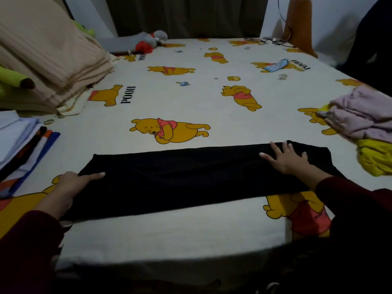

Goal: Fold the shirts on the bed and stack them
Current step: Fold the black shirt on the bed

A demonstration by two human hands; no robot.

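Note:
A black shirt (186, 177) lies across the near part of the bed, folded into a long flat band. My right hand (286, 159) rests flat on its right end with the fingers spread. My left hand (72, 187) is at the band's left end, one straight finger lying on the cloth; whether the other fingers grip the edge is hidden. A stack of folded shirts (23, 145), white, orange and blue, sits at the left edge. Unfolded pink (360, 115) and yellow (373, 160) shirts lie in a heap at the right.
The bed sheet (191, 98) is cream with a bear print. Folded beige blankets (48, 60) are piled at the far left, a grey and red plush toy (148, 42) lies at the back, and a small blue item (274, 65) at the far right.

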